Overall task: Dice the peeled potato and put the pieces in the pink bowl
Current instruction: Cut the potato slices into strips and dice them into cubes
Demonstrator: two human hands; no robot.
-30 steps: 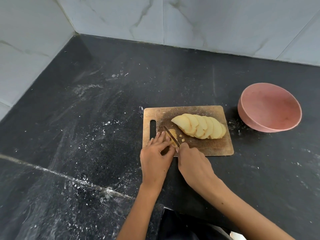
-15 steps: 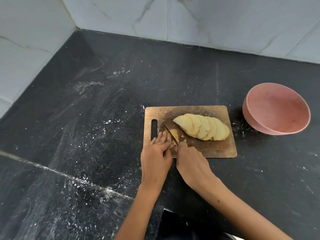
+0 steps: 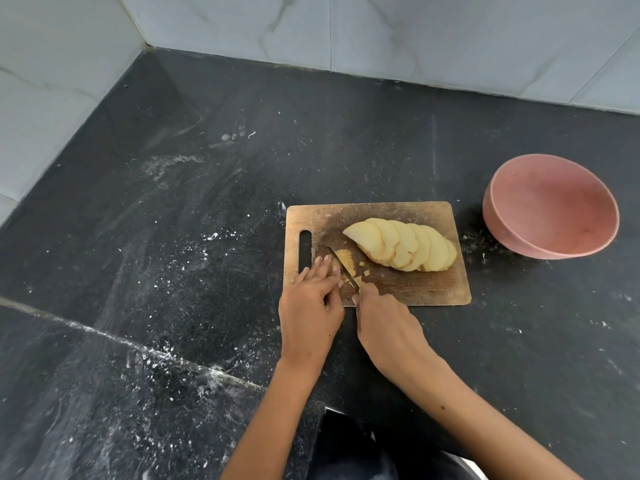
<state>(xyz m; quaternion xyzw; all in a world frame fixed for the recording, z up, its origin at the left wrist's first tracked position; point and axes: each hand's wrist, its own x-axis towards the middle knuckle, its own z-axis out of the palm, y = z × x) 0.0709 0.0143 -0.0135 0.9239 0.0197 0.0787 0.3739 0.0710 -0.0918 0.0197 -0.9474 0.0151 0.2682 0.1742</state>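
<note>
Your right hand (image 3: 388,323) grips knife (image 3: 343,268), blade across potato slice (image 3: 346,261) on cutting board (image 3: 415,289). Your left hand (image 3: 311,306), fingers straight, presses that slice beside blade. Fanned potato slices (image 3: 401,247) just right. Pink bowl (image 3: 550,206) apart, beyond board's right edge.

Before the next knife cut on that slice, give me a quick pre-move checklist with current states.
1. Right hand grips the knife: ok.
2. Left hand steadies the slice being diced: ok.
3. Left fingertips clear of the blade: cannot tell, they sit very close.
4. Cutting board flat on the counter: ok.
5. Fanned potato slices clear of the blade path: ok.
6. Pink bowl upright and beside the board: ok, no pieces in it yet.
</note>
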